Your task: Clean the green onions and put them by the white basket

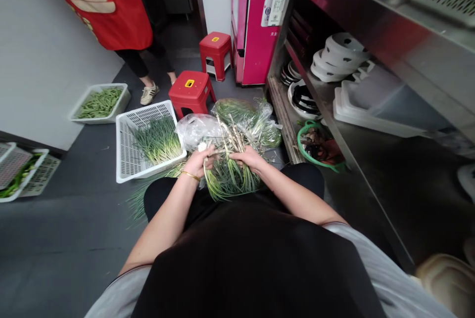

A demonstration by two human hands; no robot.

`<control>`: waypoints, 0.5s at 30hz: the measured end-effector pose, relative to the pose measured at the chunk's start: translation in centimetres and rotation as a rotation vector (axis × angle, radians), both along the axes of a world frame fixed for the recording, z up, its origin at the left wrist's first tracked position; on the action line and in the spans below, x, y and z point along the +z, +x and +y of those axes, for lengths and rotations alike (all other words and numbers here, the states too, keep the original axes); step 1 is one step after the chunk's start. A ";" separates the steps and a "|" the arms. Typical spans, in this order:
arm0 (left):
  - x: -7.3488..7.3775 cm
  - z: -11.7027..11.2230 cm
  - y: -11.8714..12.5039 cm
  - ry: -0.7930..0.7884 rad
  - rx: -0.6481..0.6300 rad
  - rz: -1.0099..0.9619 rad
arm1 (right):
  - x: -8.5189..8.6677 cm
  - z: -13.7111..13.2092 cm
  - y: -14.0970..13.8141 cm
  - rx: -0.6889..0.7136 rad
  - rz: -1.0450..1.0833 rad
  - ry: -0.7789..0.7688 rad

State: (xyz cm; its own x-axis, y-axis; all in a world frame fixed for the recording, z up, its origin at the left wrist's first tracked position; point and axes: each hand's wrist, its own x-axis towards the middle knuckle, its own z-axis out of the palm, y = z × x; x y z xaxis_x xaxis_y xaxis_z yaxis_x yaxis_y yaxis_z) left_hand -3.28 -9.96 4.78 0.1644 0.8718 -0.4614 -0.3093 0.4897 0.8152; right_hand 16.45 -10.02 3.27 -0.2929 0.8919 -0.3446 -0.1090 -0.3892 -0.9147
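Observation:
Low in front of my lap, my left hand [200,160] is closed around a few thin spring onions, their white root ends up and green tops hanging down. My right hand [249,157] grips a larger bunch of spring onions [234,174], its pale, soil-marked stalks pointing away from me. Both hands are close together. Beyond them lie clear plastic bags [243,110] with more greens inside. Left of my left hand, a white slotted basket [124,152] holds a pile of spring onions [158,140]. More long green leaves [139,199] trail on the floor beside my knee.
Two red stools [191,88] stand beyond the bags, near a person in a red apron [122,21]. A tub of green beans [100,103] sits at the left. Metal shelving [356,150] with white dishes runs along my right, a green basket [301,142] below.

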 end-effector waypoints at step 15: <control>-0.2 0.0 2.0 0.147 -0.057 0.251 | -0.3 -0.1 0.6 0.059 -0.080 0.110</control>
State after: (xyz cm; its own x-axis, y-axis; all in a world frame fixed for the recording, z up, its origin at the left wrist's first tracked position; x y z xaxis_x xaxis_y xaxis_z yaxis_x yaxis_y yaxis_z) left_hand -1.33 -9.99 4.54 0.1118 0.9248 -0.3636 -0.0640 0.3718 0.9261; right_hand 17.07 -10.10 3.00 -0.3215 0.9075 -0.2702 -0.0139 -0.2899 -0.9570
